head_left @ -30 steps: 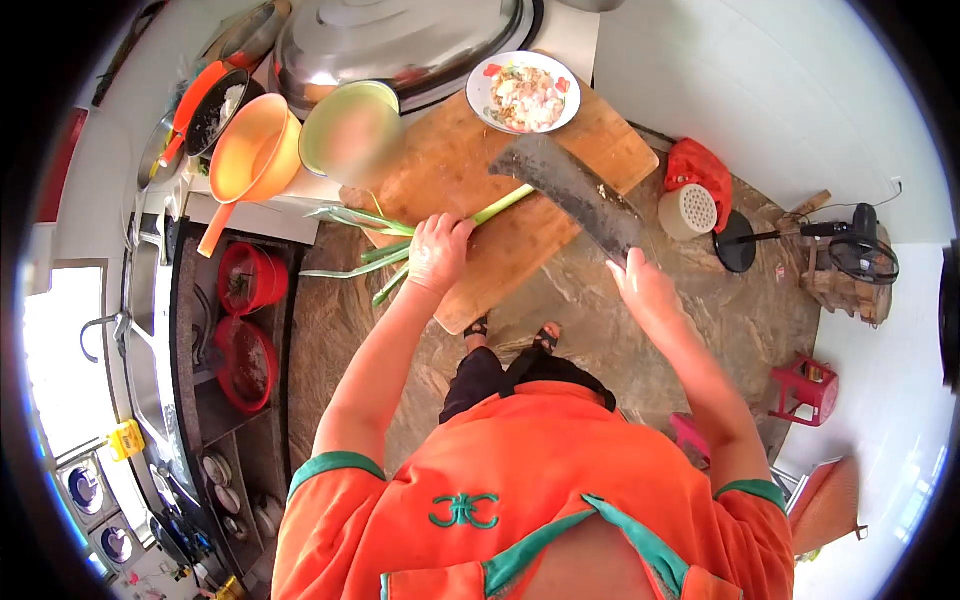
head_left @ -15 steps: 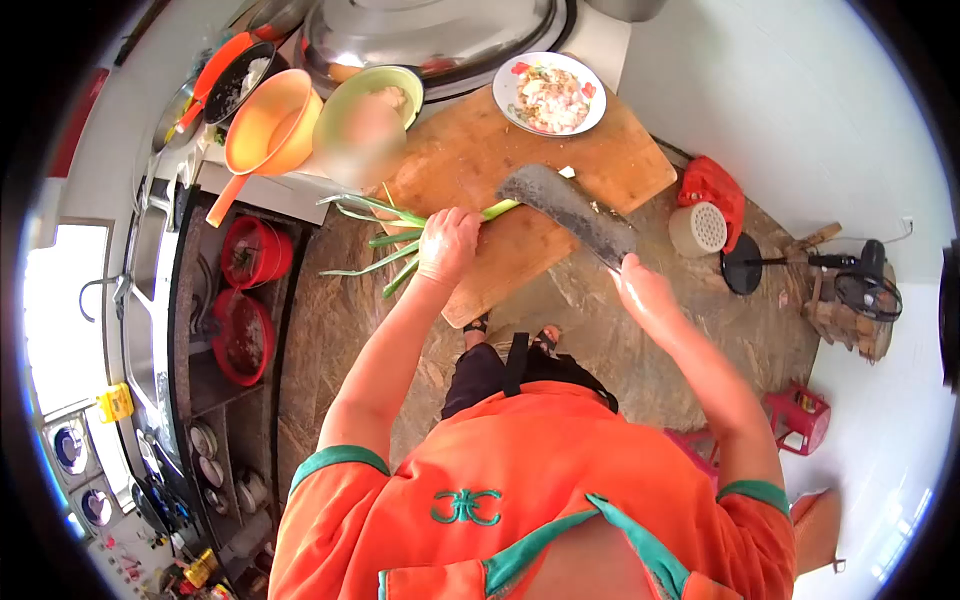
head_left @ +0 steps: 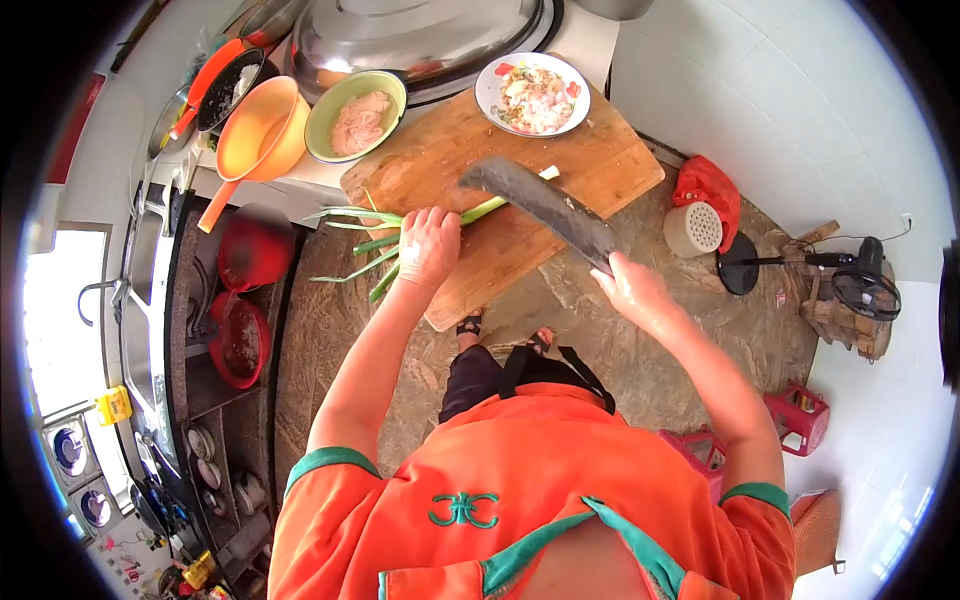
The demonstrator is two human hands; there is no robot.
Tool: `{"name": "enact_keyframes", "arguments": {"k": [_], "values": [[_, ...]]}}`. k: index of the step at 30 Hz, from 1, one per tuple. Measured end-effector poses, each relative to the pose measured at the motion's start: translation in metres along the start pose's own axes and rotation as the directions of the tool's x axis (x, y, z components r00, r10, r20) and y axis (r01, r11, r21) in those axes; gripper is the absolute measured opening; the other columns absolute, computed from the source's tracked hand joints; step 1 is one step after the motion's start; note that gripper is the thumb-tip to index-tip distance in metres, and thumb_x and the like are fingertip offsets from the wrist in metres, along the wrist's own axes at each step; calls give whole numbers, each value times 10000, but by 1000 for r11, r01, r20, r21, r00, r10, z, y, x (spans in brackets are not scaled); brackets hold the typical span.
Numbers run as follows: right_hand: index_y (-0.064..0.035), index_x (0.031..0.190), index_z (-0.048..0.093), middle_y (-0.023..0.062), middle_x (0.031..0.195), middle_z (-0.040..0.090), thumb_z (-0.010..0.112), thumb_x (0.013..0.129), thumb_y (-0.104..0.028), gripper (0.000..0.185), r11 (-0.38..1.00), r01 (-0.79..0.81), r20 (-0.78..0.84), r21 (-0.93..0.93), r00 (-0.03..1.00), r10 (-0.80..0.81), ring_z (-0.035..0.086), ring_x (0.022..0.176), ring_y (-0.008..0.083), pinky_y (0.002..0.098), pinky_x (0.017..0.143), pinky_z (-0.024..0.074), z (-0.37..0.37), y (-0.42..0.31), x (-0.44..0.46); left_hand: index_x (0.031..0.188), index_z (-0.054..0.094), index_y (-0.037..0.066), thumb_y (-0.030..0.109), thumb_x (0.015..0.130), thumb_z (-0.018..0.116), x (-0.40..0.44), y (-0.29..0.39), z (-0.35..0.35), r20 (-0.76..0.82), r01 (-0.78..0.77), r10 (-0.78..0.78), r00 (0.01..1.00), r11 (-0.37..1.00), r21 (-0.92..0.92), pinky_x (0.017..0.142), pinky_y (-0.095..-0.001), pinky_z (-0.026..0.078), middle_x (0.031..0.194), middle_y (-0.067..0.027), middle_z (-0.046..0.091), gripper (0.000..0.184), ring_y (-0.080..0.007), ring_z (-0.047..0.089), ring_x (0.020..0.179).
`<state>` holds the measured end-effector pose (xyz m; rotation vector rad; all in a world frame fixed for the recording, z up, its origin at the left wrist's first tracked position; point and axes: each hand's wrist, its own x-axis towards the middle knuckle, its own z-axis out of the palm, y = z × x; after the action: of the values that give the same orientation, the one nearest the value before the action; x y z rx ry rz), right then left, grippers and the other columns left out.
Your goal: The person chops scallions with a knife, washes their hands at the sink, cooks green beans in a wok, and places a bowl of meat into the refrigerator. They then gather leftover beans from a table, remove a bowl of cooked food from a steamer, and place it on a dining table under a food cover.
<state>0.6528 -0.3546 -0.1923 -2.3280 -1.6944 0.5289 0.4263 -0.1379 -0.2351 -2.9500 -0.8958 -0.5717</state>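
Green onions (head_left: 484,208) lie on the wooden cutting board (head_left: 440,150), their leafy ends fanning out to the left. My left hand (head_left: 430,245) is closed around them at the board's left side. In my right hand (head_left: 638,290) is the handle of a large dark knife (head_left: 545,208) with a broad, curved blade. That blade passes over the onion stalk, to the right of my left fingers. Beyond it shows a pale white end (head_left: 549,173); whether it is joined to the stalk is hidden by the blade. Whether the edge touches the stalk, I cannot tell.
A plate of chopped food (head_left: 533,95) stands on the board's far edge. Left of it are a green bowl with pale pink meat (head_left: 362,124), an orange ladle-like basin (head_left: 262,130) and a black pan (head_left: 230,92). Behind sits a large metal lid (head_left: 420,40).
The knife has shifted left and now crosses the stalk; before, it was at the stalk's right tip. My left hand still grips the onions. The whole view has moved slightly.
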Motion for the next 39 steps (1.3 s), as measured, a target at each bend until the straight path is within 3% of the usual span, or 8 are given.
{"name": "enact_keyframes", "arguments": {"k": [4,5,9,16,22,34,39], "values": [[0,789,449,231,644,540,520,837,-242,256,993,34,-26,110,999,-31,533,627,416,472,534,414,-35,-4,23,864,587,86,156,693,569,18,31,4,-118,-24,9,993,992,-124,786,-397,400,916,-64,546,186,-253,510,906],[2,787,453,235,651,540,515,837,-227,243,993,20,-59,115,998,-13,533,632,417,473,537,413,-38,-4,30,955,586,88,155,702,604,22,35,15,-49,-55,49,998,989,-134,806,-391,403,962,-60,558,262,-258,511,943],[11,785,463,244,670,543,484,835,-176,194,995,-19,-42,100,999,24,532,655,426,487,572,409,-44,-14,57,923,603,100,126,726,528,46,65,48,-85,-9,-8,996,980,-197,778,-345,413,948,-45,551,212,-226,510,904],[2,808,440,248,688,553,414,851,-201,209,996,-67,154,61,986,57,541,682,427,500,601,409,-37,-30,83,913,614,94,121,720,524,59,62,60,-34,73,-80,996,981,-178,759,-343,419,936,-54,558,215,-236,507,862],[7,796,433,237,672,557,417,850,-177,192,997,-65,210,34,976,56,545,658,423,490,582,422,-28,-25,100,893,617,91,99,715,532,63,61,60,-79,87,-110,991,965,-249,727,-351,425,890,-56,565,198,-243,512,811],[20,766,453,252,636,556,399,851,-158,204,987,98,181,128,976,-121,565,623,413,494,569,440,-28,-22,139,974,598,110,104,686,524,67,58,33,79,76,-60,995,973,-218,724,-355,404,956,-29,556,297,-223,508,855],[14,765,457,247,628,553,419,848,-164,200,990,106,264,92,956,-127,564,621,413,490,572,443,-39,-2,126,975,592,106,128,662,526,63,61,23,85,105,-86,993,964,-245,759,-353,406,976,-36,552,320,-227,507,881]]}}
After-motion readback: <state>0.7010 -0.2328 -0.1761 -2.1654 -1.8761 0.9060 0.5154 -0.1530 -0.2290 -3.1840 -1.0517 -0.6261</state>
